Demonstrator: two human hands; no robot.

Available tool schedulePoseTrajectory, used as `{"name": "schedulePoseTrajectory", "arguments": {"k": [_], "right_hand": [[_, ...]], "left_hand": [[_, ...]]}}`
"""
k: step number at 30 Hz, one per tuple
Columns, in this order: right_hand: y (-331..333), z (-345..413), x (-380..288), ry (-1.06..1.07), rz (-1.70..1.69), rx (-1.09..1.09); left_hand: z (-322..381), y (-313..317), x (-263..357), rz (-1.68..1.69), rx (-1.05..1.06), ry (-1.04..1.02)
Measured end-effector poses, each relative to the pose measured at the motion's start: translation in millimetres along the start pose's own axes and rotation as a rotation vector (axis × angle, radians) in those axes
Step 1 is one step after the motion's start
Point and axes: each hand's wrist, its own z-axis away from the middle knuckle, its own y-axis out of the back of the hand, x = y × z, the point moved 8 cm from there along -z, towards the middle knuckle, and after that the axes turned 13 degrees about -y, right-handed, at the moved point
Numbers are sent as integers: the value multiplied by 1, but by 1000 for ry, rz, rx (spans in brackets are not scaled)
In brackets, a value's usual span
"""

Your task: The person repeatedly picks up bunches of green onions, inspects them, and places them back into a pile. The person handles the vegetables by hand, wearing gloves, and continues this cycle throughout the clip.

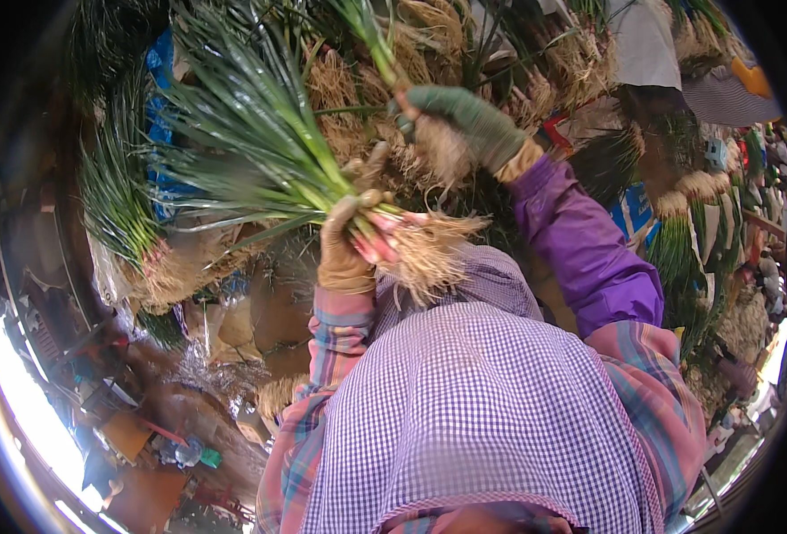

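Observation:
My left hand, in a tan glove, is closed around a bunch of green allium stalks, which look like green garlic or spring onions. Their long leaves fan out to the upper left. Pinkish bulbs and pale stringy roots stick out on the right, over my checked apron. In a green glove, my right hand grips a single stalk low down, near its brownish base. The loose roots of that stalk hang blurred below the fingers. It is held apart from the bunch, above and to its right.
Heaped alliums with tangled roots lie beyond my hands. Another bunch rests at the left by blue plastic. Tied bunches stand roots up at the right. A grey-striped cloth or garment shows at the upper right. Wet brown ground lies lower left.

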Motion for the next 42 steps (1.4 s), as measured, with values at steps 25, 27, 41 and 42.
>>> {"name": "schedulePoseTrajectory", "arguments": {"k": [25,27,41,42], "right_hand": [[-54,-66,12,135,881,-59],[-55,-64,1,317,886,-14],[-48,-59,-41,499,2106,879],[-47,-41,-59,647,1911,965]], "left_hand": [[18,-20,13,74,-161,-79],[17,-18,15,80,-171,-98],[28,-14,33,49,-82,-114],[34,-16,35,68,-81,-96]]}}
